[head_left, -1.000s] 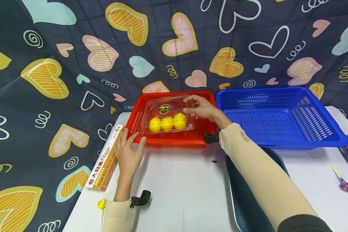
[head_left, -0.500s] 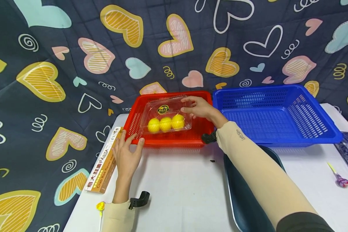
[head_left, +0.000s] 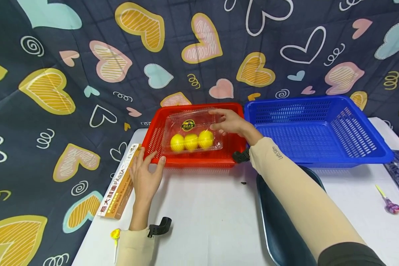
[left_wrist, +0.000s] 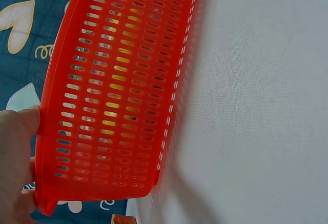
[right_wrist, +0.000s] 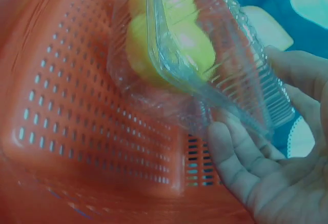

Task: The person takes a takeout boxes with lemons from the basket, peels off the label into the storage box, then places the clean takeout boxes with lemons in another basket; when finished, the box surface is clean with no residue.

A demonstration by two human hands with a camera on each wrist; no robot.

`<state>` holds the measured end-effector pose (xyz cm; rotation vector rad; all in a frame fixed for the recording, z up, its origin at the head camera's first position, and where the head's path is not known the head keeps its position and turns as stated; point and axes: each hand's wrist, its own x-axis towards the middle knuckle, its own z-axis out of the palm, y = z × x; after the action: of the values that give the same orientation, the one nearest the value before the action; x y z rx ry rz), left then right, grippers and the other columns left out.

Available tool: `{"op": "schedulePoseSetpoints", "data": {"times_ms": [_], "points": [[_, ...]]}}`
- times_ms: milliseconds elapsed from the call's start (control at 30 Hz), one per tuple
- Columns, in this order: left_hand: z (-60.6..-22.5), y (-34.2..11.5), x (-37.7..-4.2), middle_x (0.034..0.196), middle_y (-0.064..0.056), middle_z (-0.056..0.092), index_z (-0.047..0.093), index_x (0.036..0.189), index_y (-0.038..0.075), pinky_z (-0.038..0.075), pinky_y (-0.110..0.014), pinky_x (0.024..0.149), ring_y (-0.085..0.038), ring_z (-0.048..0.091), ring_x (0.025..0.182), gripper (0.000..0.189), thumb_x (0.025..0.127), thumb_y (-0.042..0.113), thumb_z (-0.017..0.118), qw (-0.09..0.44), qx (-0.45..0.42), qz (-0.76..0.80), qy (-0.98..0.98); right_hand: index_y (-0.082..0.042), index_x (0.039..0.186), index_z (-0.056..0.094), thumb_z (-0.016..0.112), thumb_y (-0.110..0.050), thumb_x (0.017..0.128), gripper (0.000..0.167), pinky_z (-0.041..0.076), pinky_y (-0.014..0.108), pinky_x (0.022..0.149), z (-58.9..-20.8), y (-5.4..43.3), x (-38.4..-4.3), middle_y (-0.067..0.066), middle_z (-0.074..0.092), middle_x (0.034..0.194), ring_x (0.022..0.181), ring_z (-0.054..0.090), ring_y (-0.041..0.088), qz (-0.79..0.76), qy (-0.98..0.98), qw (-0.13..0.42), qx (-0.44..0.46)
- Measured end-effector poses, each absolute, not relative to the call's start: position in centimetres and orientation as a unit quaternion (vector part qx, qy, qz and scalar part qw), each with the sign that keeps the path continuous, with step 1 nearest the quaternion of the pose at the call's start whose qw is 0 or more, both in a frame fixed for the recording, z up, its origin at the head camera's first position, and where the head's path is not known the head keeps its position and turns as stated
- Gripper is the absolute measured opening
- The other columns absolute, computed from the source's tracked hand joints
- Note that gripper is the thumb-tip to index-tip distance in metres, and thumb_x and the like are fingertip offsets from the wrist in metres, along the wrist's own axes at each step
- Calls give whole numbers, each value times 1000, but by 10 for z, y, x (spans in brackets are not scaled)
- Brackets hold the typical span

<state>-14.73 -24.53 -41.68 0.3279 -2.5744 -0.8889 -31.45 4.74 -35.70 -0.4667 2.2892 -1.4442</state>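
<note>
Only the camera's aim had shifted slightly. The right hand (head_left: 231, 122) pinched the clear box (head_left: 201, 125), which stretched lengthwise toward nine o'clock; the left hand (head_left: 146, 181), fingers spread, touched the red basket (head_left: 199, 162).

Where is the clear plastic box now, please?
In the head view, the clear plastic box is near centre, inside the red perforated basket, gripped by the right hand.

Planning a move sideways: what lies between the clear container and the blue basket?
The right hand and the red basket's right rim, as the head view shows.
</note>
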Motion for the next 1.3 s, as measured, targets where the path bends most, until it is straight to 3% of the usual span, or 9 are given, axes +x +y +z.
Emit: {"op": "schedulePoseSetpoints", "data": {"times_ms": [133, 300, 467, 600, 733, 833, 967, 1033, 1300], "points": [[-416, -245, -148, 166, -11, 33, 66, 136, 11, 3, -73, 121, -45, 20, 155, 51, 97, 45, 63, 196, 117, -316, -921, -22, 153, 47, 69, -23, 97, 61, 63, 39, 77, -353, 46, -311, 13, 53, 141, 80, 63, 23, -508, 823, 185, -172], [-416, -245, -148, 166, -11, 33, 66, 136, 11, 3, -72, 121, -47, 21, 154, 52, 97, 45, 62, 197, 117, -315, -921, -15, 145, 53, 71, -25, 96, 53, 64, 44, 71, -352, 41, -310, 18, 54, 133, 67, 67, 25, -531, 813, 178, -162], [-415, -244, -148, 166, -12, 34, 65, 136, 12, 4, -72, 121, -47, 21, 154, 51, 97, 45, 62, 194, 117, -316, -922, -14, 143, 57, 71, -12, 95, 50, 63, 36, 65, -350, 39, -309, 17, 54, 125, 73, 65, 24, -550, 807, 152, -151], [-415, -244, -148, 166, -12, 34, 66, 136, 11, 4, -72, 121, -47, 22, 154, 51, 97, 44, 63, 195, 117, -314, -922, -18, 145, 57, 71, -12, 95, 53, 59, 28, 62, -347, 43, -307, 15, 55, 116, 80, 55, 19, -548, 814, 114, -156], [-416, -245, -148, 166, -13, 34, 65, 136, 11, 4, -74, 120, -49, 22, 153, 52, 97, 45, 62, 196, 117, -313, -922, -20, 146, 57, 71, -12, 94, 54, 60, 29, 62, -344, 49, -304, 15, 55, 127, 72, 62, 21, -571, 800, 84, -164], [-415, -245, -148, 166, -13, 33, 65, 137, 10, 4, -74, 120, -49, 22, 153, 53, 97, 45, 62, 194, 116, -313, -923, -19, 147, 57, 70, -10, 94, 55, 61, 30, 62, -341, 55, -301, 16, 53, 137, 83, 64, 24, -596, 782, 67, -172], [-414, -244, -148, 166, -13, 33, 65, 137, 10, 4, -73, 121, -49, 21, 153, 53, 97, 45, 62, 193, 112, -315, -922, -17, 147, 56, 69, -8, 94, 55, 60, 27, 60, -334, 65, -294, 12, 54, 144, 102, 57, 27, -605, 773, 41, -187], [-414, -244, -148, 166, -13, 33, 65, 137, 10, 3, -73, 121, -49, 21, 154, 53, 97, 45, 62, 192, 112, -316, -922, -16, 147, 56, 69, -7, 94, 55, 61, 26, 61, -330, 70, -289, 13, 55, 140, 100, 62, 30, -607, 770, 35, -191], [-414, -246, -147, 166, -14, 33, 64, 137, 9, 3, -74, 120, -49, 21, 153, 54, 97, 46, 62, 191, 112, -312, -924, -19, 146, 57, 70, -8, 94, 54, 63, 31, 65, -307, 92, -264, 15, 54, 134, 74, 71, 21, -609, 768, 32, -194]]}}
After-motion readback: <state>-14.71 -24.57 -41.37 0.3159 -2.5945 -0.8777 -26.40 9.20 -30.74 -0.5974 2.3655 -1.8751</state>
